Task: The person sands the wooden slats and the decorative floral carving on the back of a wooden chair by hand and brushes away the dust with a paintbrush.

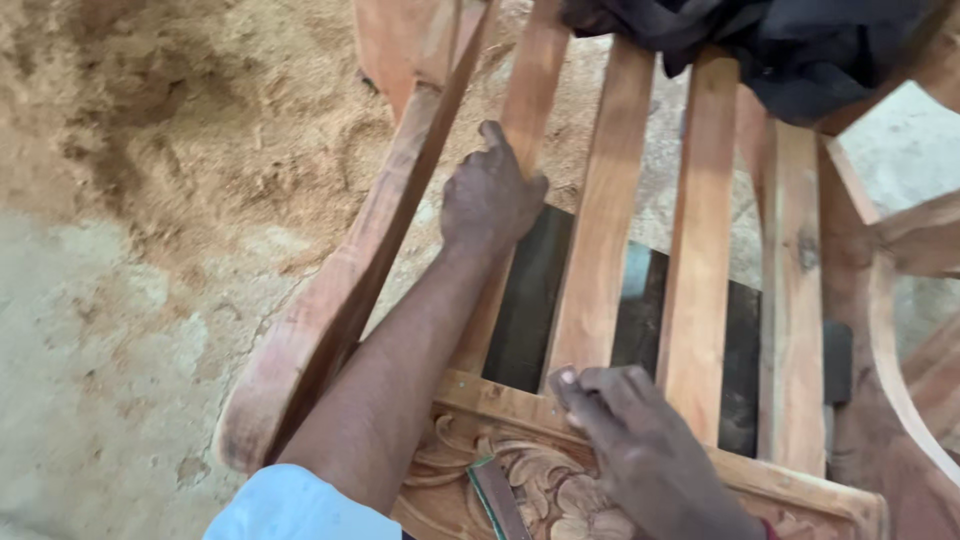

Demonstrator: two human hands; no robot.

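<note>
Two hands on an unfinished wooden chair back, laid flat over a sawdust floor.

The left hand is closed around a slat, seemingly to steady the chair frame. The right hand presses curled fingers on the carved rail, thumb at the base of the next slat; whether it grips anything I cannot tell. Beyond the left hand a dark cloth drapes the slat ends. Sawdust lies to its left, and a dark board sits beneath the slats.
</note>
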